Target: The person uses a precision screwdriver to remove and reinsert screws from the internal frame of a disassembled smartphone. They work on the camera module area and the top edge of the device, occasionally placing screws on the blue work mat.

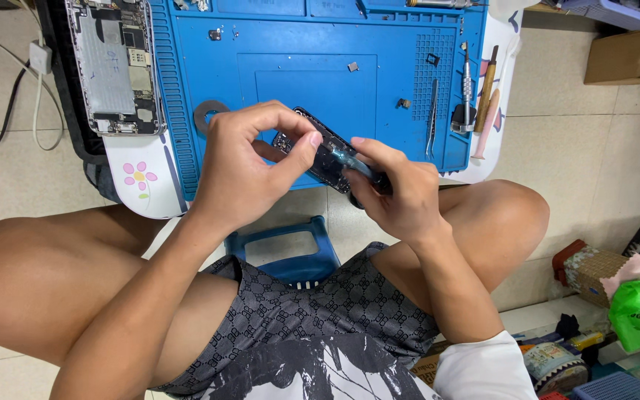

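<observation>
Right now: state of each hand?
Left hand: closed, pinching the dark phone part at its upper end.
Right hand: closed on a tool pressed against that part.

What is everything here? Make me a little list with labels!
left hand: pinching the top end of a small dark phone part
right hand: holding a thin dark tool against that part
work surface: blue rubber repair mat
beside mat: opened phone body with bare circuit boards
mat's right edge: metal tweezers, small screwdrivers
seat: blue plastic stool
</observation>
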